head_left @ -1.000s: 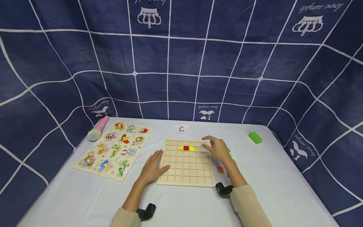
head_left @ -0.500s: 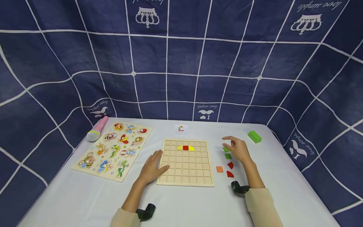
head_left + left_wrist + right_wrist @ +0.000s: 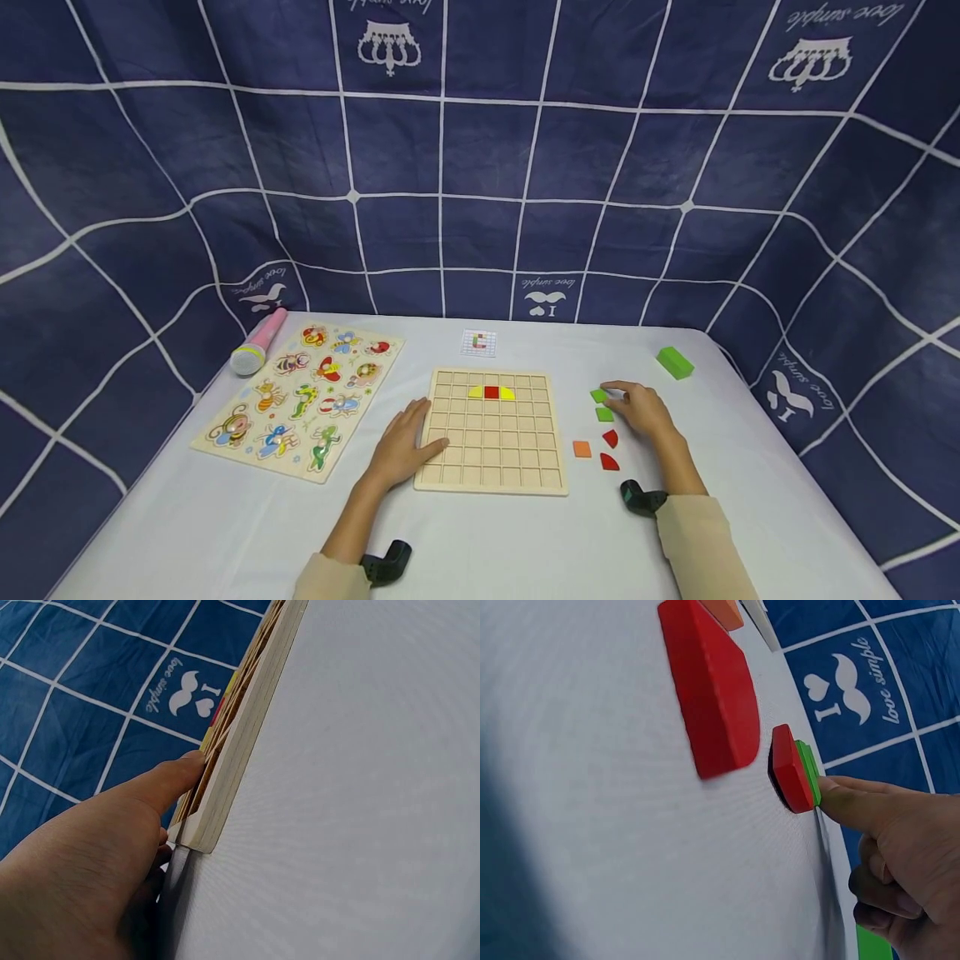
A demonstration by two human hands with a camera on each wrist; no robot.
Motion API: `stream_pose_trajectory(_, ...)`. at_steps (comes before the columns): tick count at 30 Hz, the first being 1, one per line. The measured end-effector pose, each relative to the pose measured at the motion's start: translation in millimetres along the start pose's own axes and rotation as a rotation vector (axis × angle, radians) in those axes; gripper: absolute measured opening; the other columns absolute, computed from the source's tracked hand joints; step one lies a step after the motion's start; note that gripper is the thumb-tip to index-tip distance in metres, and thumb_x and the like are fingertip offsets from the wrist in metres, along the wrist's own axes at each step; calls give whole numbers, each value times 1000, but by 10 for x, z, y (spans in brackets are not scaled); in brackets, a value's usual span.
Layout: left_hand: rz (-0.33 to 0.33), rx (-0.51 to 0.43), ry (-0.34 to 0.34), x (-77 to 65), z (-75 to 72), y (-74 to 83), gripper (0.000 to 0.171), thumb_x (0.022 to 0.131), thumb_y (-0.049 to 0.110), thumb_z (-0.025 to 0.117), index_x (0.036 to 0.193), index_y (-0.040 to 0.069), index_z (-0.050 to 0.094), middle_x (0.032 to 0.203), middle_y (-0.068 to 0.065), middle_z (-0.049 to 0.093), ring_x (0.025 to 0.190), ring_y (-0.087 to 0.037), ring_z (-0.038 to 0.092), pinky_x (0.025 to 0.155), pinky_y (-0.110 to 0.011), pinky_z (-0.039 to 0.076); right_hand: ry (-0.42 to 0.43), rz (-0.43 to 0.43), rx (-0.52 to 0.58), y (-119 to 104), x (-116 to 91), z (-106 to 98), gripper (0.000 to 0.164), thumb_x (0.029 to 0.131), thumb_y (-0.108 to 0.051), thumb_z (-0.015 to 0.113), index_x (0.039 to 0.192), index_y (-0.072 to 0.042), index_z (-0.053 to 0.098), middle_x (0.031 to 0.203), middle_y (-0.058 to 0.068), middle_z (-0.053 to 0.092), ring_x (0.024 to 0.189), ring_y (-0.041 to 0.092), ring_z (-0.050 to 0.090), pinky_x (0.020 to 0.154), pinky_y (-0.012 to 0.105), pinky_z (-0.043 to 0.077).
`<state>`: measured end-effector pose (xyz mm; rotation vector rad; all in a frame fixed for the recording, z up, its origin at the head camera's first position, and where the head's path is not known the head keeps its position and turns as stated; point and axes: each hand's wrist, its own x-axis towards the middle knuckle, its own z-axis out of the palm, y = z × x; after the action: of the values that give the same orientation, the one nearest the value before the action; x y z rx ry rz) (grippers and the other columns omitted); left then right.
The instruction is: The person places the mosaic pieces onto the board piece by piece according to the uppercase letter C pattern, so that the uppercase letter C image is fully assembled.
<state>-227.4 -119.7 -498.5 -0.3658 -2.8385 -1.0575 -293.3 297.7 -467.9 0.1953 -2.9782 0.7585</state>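
My left hand (image 3: 402, 439) rests on the left edge of the wooden grid board (image 3: 491, 467), thumb over its rim; the left wrist view shows the thumb (image 3: 176, 780) on the rim. In the board's upper part a red square tile (image 3: 491, 392) sits between two yellow quarter-round tiles (image 3: 476, 392). To the right of the board my right hand (image 3: 643, 408) pinches the far green tile (image 3: 598, 395) with thumb and index finger; the other fingers are curled in the right wrist view. A second green tile (image 3: 604, 414) lies just nearer.
Two red quarter-round tiles (image 3: 610, 462) and an orange square tile (image 3: 582, 449) lie right of the board. Behind it is a small pattern card (image 3: 478, 342). A green block (image 3: 675, 363) stands back right. An insect puzzle board (image 3: 300, 400) and a pink toy microphone (image 3: 258, 342) occupy the left.
My right hand has moved right from over the board to the green tiles, then lowered to the far one. My left hand stays on the board.
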Motion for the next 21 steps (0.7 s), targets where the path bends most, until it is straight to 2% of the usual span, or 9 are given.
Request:
stream_pose_trajectory(7,-2,13,0,8,-6,10,80,82,41,65,141,-2,32,147,-18,28,137,-31,19,112,-42,11,38,0,12,25,19,5,30,82,-21,71,109,-8,67,61,2,46,56,17,39,50,29,32)
stream_pose_trajectory(11,-3,11,0,6,-8,12,80,82,41,66,141,-2,32,147,-18,28,137,-31,19,112,-42,11,79,-11,33,-34,15,10,31,82,-23,71,108,-8,66,60,1,41,54,16,36,48,28,30)
stream_pose_trajectory(17,-9,8,-2,2,-13,11,81,82,42,66,141,-2,32,147,-18,28,137,-32,19,112,-42,11,138,-53,56,-368,10,33,31,80,-25,73,106,-9,66,56,1,37,49,15,33,43,27,28)
stream_pose_trajectory(21,-9,5,-3,-2,-14,11,81,82,42,66,141,-2,32,147,-18,28,137,-32,19,112,-42,11,161,-129,50,-670,33,121,32,79,-31,73,104,-11,67,53,-3,34,46,12,29,41,25,25)
